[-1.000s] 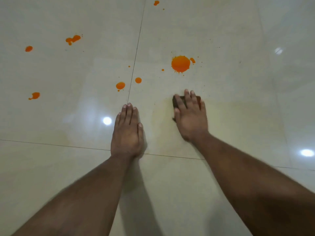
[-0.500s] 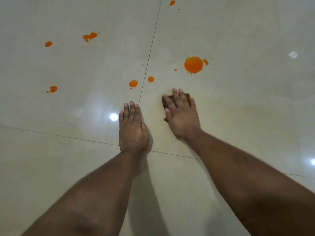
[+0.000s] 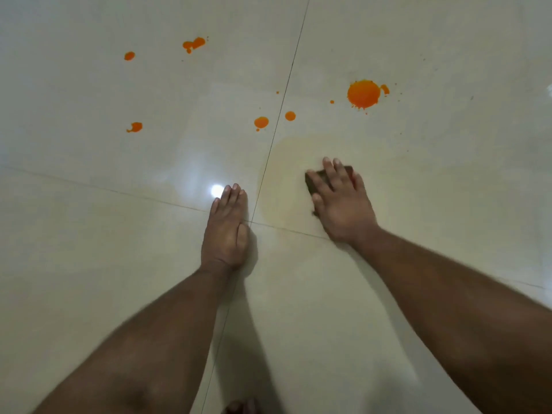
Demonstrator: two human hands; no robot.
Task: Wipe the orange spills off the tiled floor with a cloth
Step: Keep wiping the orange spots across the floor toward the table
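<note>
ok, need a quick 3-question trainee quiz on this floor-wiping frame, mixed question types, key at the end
1. True or false: the left hand holds the cloth.
2. Where does the largest orange splat lie relative to the right hand? A) beyond its fingertips B) under the palm C) behind the wrist
3. Fill in: the pale yellowish smear surrounds the dark ____.

Key:
1. False; it rests flat on the tiled floor, and the right hand presses the cloth.
2. A
3. cloth
</note>
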